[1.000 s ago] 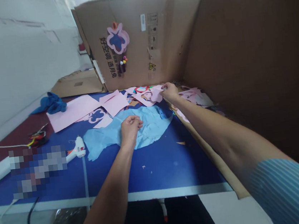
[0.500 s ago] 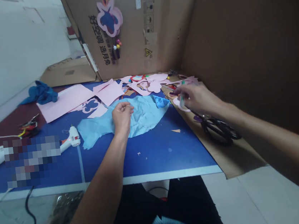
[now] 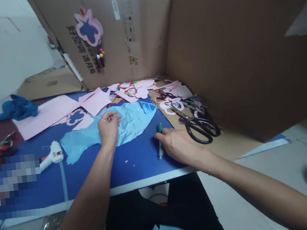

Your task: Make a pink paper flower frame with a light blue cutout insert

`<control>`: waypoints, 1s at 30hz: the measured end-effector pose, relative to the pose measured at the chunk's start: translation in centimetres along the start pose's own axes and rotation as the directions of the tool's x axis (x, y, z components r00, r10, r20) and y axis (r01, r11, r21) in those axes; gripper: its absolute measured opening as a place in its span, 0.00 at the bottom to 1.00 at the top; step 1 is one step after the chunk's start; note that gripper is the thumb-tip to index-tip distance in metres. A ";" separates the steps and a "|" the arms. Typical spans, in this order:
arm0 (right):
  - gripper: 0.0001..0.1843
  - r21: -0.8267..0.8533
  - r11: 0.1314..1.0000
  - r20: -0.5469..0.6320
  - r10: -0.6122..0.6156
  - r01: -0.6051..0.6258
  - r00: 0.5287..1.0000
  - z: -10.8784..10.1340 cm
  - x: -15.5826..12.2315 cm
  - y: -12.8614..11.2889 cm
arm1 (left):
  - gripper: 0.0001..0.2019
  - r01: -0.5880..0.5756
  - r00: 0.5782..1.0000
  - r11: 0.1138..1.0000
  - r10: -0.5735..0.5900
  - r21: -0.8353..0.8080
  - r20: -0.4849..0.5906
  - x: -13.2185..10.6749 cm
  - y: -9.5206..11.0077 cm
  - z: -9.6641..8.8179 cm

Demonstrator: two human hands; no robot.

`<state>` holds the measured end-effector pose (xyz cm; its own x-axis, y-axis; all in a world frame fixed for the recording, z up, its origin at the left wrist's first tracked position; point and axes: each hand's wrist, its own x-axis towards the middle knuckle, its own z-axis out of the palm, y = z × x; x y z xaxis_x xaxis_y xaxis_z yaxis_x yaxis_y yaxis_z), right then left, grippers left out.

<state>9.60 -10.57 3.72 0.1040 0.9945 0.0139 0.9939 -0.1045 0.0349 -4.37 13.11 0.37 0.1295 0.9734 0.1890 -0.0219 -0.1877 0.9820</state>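
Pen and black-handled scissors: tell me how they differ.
The pen is slim with a green end; the scissors are larger, with wide black loops. The pen is held in the right hand; the scissors lie unheld on the cardboard. Both are at the table's right side.

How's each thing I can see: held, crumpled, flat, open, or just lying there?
Green-tipped pen: held in the right hand.
Left hand: curled; whether it holds anything is unclear.
Light blue sheet: spread out, wrinkled.
Black scissors: lying unheld; whether fully shut is unclear.
Glue gun: lying unheld.
Dark blue cloth: bunched up.
Printed cardboard: standing upright.
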 end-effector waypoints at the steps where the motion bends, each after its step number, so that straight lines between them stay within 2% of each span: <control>1: 0.18 -0.005 1.000 -0.012 0.007 -0.007 1.000 0.2 0.0 0.1 | 0.08 -0.004 1.000 1.000 0.004 0.014 0.007 0.0 0.0 0.0; 5: 0.21 0.019 0.999 -0.095 0.029 -0.027 0.995 0.9 -1.3 0.8 | 0.08 -0.020 1.000 0.999 0.020 0.030 0.008 0.0 0.1 0.0; 9: 0.17 0.052 0.996 -0.144 0.084 -0.078 0.986 1.1 -3.8 1.7 | 0.07 -0.003 1.000 1.000 0.003 0.019 -0.003 0.3 0.0 0.0; 12: 0.15 0.093 0.986 -0.136 0.149 -0.137 0.979 1.2 -5.6 2.8 | 0.08 -0.021 1.000 0.999 0.021 0.027 0.000 0.2 -0.4 0.0; 16: 0.15 0.088 0.972 -0.166 0.230 -0.218 0.959 1.8 -6.1 3.9 | 0.09 -0.114 0.990 0.983 0.099 0.145 0.104 -0.5 -0.9 0.2; 18: 0.15 0.095 0.975 -0.157 0.212 -0.199 0.965 2.1 -5.7 3.8 | 0.08 -0.185 0.973 0.949 0.140 0.256 0.186 -0.9 -1.0 0.4; 21: 0.15 0.114 0.982 -0.138 0.163 -0.148 0.977 1.8 -4.6 3.0 | 0.08 -0.288 0.946 0.898 0.211 0.333 0.248 -1.5 -1.1 0.4; 25: 0.15 0.146 0.985 -0.119 0.107 -0.089 0.987 -0.1 -1.6 3.4 | 0.09 -0.291 0.945 0.891 0.213 0.347 0.247 -1.6 -1.1 0.2; 27: 0.15 0.146 0.985 -0.082 0.107 -0.095 0.991 -1.4 1.4 5.3 | 0.08 -0.283 0.947 0.895 0.202 0.346 0.251 -1.7 -1.0 0.1; 30: 0.16 0.128 0.960 -0.124 0.265 -0.249 0.956 -2.8 7.7 10.0 | 0.08 -0.280 0.947 0.902 0.203 0.330 0.248 -1.7 -0.7 0.2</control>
<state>20.21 -3.97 6.97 0.3585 0.9220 0.1467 0.9327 -0.3471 -0.0979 -4.39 11.55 -0.60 0.3643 0.8512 0.3777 0.2709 -0.4849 0.8315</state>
